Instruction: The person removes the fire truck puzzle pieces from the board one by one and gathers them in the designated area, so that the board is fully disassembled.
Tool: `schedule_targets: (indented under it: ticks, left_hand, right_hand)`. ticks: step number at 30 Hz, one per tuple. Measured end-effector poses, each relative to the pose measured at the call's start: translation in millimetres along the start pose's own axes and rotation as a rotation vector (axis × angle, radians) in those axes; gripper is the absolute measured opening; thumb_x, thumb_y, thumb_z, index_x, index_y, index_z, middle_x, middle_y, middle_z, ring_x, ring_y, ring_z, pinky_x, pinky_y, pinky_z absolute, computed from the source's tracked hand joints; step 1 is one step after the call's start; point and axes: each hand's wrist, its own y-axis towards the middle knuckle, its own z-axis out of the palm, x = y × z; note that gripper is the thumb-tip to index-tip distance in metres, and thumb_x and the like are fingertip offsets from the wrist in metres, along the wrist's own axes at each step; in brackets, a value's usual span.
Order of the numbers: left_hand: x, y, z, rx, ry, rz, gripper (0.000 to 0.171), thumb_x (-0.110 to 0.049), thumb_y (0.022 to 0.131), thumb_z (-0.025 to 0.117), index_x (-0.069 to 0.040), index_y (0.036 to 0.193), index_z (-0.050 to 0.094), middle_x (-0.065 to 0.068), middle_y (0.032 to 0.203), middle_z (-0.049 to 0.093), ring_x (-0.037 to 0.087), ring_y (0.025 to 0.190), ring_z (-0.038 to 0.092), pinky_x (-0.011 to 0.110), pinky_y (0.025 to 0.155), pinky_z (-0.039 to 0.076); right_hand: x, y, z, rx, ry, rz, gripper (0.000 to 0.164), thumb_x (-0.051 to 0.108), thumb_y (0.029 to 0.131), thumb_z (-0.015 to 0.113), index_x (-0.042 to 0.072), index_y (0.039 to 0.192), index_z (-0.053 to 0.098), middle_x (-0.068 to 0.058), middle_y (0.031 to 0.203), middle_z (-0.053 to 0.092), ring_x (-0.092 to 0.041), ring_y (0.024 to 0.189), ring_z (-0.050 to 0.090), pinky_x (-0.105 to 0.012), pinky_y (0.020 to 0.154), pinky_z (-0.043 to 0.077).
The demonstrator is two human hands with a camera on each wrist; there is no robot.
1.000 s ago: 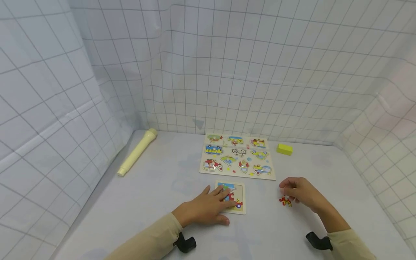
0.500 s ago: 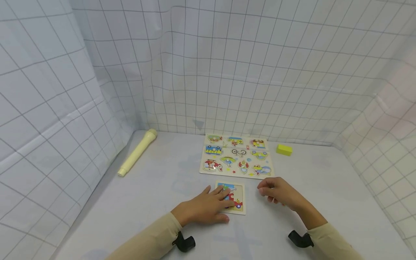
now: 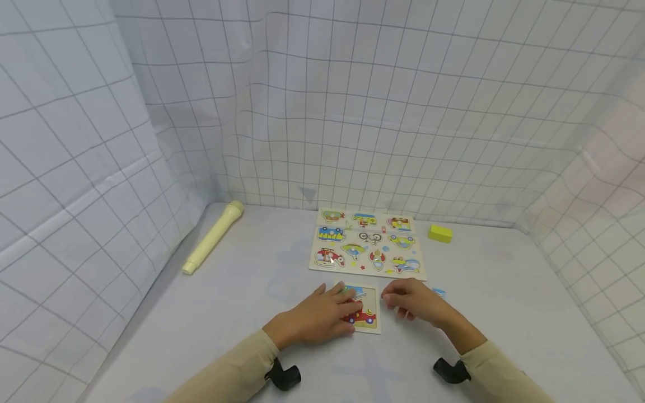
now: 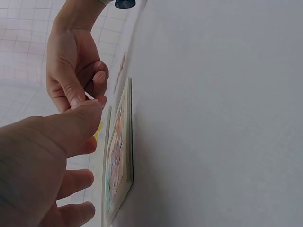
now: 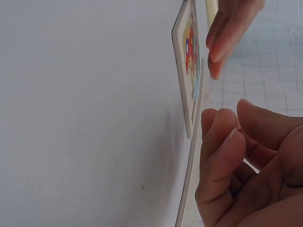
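My left hand (image 3: pixel 319 319) lies with spread fingers over the left part of a small square jigsaw tray (image 3: pixel 377 309). Its fingers hide some of the picture; a red car (image 3: pixel 361 318) shows beside them. Close to the tray's right edge is my right hand (image 3: pixel 410 299), palm inward. In the right wrist view its fingers (image 5: pixel 220 156) are bent toward the thumb (image 5: pixel 265 123); I cannot tell whether a piece is between them. A blue jigsaw piece (image 3: pixel 438 292) lies behind the right hand.
A larger peg puzzle board (image 3: pixel 370 246) with vehicle shapes lies just behind the tray. To its right sits a yellow block (image 3: pixel 440 233). At the left lies a cream tube (image 3: pixel 213 238) with a wider end. Grid-patterned white cloth (image 3: pixel 363 112) encloses the table.
My right hand has moved left, from beside a loose red piece to the tray's edge. That piece has gone from sight and a blue one shows. My left hand has shifted slightly left.
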Motion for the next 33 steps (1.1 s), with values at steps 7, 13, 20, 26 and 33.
schedule_targets:
  ticks: [7, 13, 20, 26, 33]
  left_hand:
    - [10.3, 6.1, -1.6, -0.029, 0.017, -0.09, 0.057, -0.054, 0.102, 0.054, -0.035, 0.154, 0.045, -0.002, 0.166, 0.032, 0.03, 0.155, 0.023, 0.061, 0.121, 0.021]
    - [11.9, 6.4, -1.5, -0.03, 0.046, -0.077, 0.052, -0.053, 0.103, 0.053, -0.035, 0.152, 0.05, -0.001, 0.163, 0.038, 0.031, 0.154, 0.027, 0.064, 0.119, 0.023]
    - [9.4, 8.1, 0.5, -0.068, 0.071, -0.082, 0.05, -0.051, 0.102, 0.055, -0.034, 0.15, 0.053, 0.0, 0.16, 0.043, 0.033, 0.151, 0.032, 0.067, 0.117, 0.024]
    - [6.1, 9.1, 3.8, -0.084, 0.086, -0.103, 0.049, -0.048, 0.102, 0.057, -0.033, 0.148, 0.055, 0.0, 0.159, 0.044, 0.032, 0.15, 0.035, 0.068, 0.117, 0.023]
    - [2.5, 9.3, 2.6, -0.089, 0.099, -0.118, 0.048, -0.045, 0.101, 0.061, -0.032, 0.147, 0.057, 0.001, 0.158, 0.046, 0.032, 0.149, 0.037, 0.07, 0.115, 0.025]
  right_hand:
    - [3.3, 3.8, 15.0, 0.061, 0.009, -0.009, 0.014, 0.02, 0.098, 0.068, 0.007, 0.104, 0.071, -0.004, 0.083, 0.063, -0.015, 0.058, 0.051, -0.025, 0.05, 0.04]
    - [6.0, 3.3, 21.0, 0.08, -0.032, -0.023, 0.008, 0.016, 0.097, 0.068, 0.009, 0.099, 0.073, 0.0, 0.078, 0.061, -0.012, 0.054, 0.046, -0.024, 0.049, 0.037]
    - [6.6, 2.2, 24.2, 0.06, -0.098, -0.026, 0.007, 0.021, 0.096, 0.072, 0.014, 0.096, 0.075, 0.001, 0.085, 0.064, -0.012, 0.053, 0.047, -0.024, 0.048, 0.038]
    - [8.0, 2.1, 28.5, 0.045, -0.132, -0.006, 0.007, 0.022, 0.094, 0.075, 0.015, 0.093, 0.074, 0.001, 0.09, 0.063, -0.014, 0.063, 0.053, -0.027, 0.052, 0.044]
    - [7.4, 4.5, 32.1, 0.036, -0.161, -0.035, 0.008, 0.017, 0.091, 0.077, 0.012, 0.09, 0.069, 0.001, 0.082, 0.06, -0.015, 0.071, 0.054, -0.025, 0.057, 0.044]
